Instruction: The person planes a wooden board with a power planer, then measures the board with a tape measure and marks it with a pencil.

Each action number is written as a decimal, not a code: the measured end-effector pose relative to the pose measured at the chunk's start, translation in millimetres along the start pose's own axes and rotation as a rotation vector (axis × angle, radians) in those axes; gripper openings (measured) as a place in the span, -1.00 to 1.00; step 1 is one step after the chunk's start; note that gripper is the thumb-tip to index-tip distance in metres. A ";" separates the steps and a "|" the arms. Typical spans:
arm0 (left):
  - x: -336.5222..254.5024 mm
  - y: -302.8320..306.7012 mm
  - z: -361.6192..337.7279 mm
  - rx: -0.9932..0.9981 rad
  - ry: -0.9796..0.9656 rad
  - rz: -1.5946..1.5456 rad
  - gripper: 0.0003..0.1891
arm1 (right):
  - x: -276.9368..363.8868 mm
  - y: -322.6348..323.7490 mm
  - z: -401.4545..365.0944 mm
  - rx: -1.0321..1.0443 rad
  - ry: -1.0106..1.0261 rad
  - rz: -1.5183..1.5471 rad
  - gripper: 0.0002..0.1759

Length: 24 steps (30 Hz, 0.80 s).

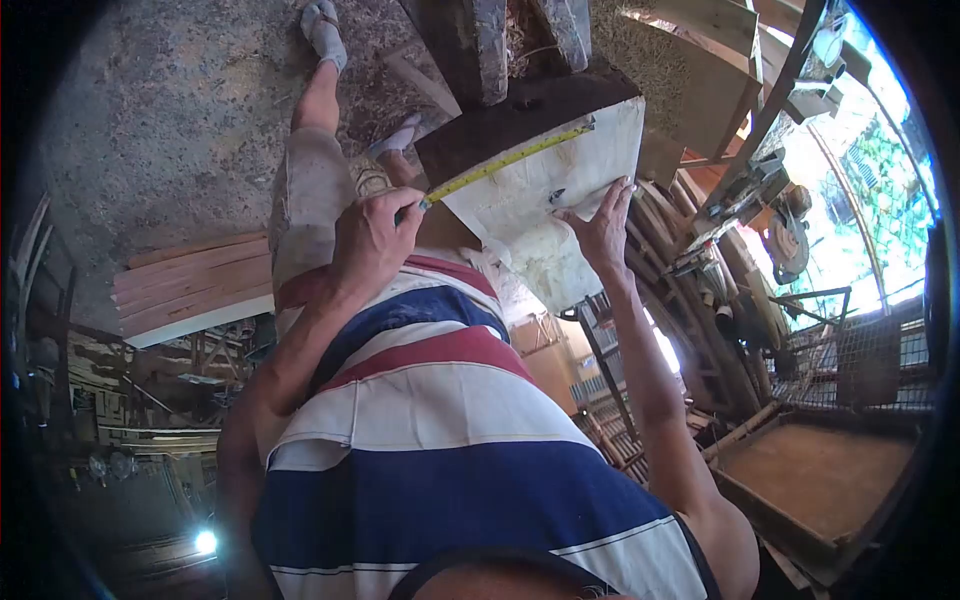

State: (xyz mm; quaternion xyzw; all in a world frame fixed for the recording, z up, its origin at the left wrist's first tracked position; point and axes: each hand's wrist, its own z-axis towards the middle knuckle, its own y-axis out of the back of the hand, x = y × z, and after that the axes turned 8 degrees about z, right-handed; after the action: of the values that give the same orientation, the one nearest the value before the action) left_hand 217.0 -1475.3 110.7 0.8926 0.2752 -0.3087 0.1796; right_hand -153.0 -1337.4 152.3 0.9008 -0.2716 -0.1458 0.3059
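My left hand is closed around the near end of a yellow tape measure. Its blade stretches up and right across a pale, worn board and ends near the board's far edge. Whether a case sits inside my fist is hidden. On the right side of that board rests my right hand, fingers and thumb spread. Between the blade and my right thumb, a small dark spot marks the surface. A dark brown wooden piece lies along the board's far side.
Dark wooden beams stand beyond the board. Stacked planks lie on the dusty floor at left. Timber lengths lean at right, near a shallow wooden tray. My feet show at the top.
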 end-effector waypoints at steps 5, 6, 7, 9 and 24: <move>-5.7 4.1 13.8 0.061 0.012 -0.004 -0.82 | 2.8 3.3 1.1 0.035 -0.004 -0.004 0.51; -11.3 8.5 16.1 0.106 0.039 0.003 -0.83 | 5.2 5.1 1.6 0.047 -0.022 -0.004 0.51; -14.5 11.8 18.5 0.151 0.063 0.010 -0.84 | 7.1 6.3 2.2 0.056 -0.042 -0.004 0.51; -12.9 12.6 20.6 0.156 0.051 0.000 -0.85 | 8.3 7.0 3.5 0.070 -0.044 -0.016 0.53; -13.0 17.7 32.0 0.208 0.045 -0.006 -0.82 | 14.1 11.7 7.4 0.090 -0.034 -0.058 0.53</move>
State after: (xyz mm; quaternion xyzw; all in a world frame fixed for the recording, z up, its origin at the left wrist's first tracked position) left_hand 204.6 -1509.8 98.0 0.9124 0.2481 -0.3159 0.0790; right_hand -149.5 -1356.8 152.6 0.9185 -0.2569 -0.1574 0.2560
